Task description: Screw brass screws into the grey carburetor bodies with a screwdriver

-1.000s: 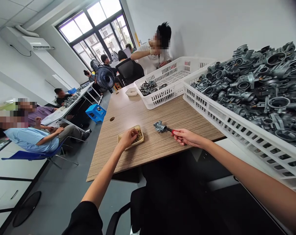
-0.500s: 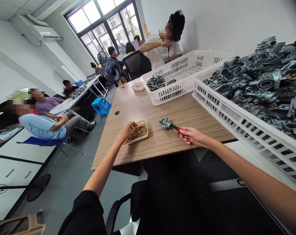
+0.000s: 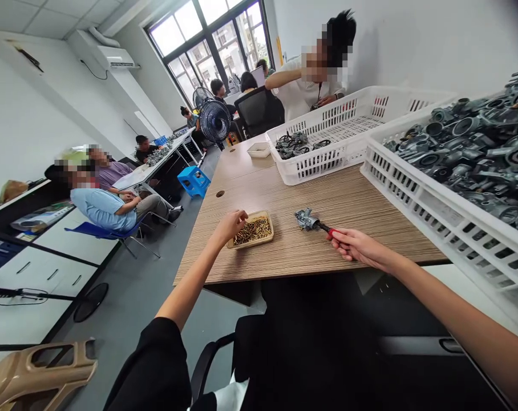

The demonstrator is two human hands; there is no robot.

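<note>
Metal part (image 3: 305,219) is laid on the tabletop (image 3: 288,257), met by a red-handled tool (image 3: 332,233) in the right hand (image 3: 361,248).
The part is placed to the right of a shallow tray (image 3: 272,230) filled with brass-coloured pieces (image 3: 254,230), and its near end is met by the tool's black shaft. The red handle is clasped in the right grip, with fingers curled round it. The left hand (image 3: 231,226) is poised at the tray's left side, its fingers bent; whether anything is pinched in that grip cannot be told. Farther back, some similar parts are contained in a slotted basket (image 3: 284,173); at the right, a large heap is contained in a second basket (image 3: 413,188).
</note>
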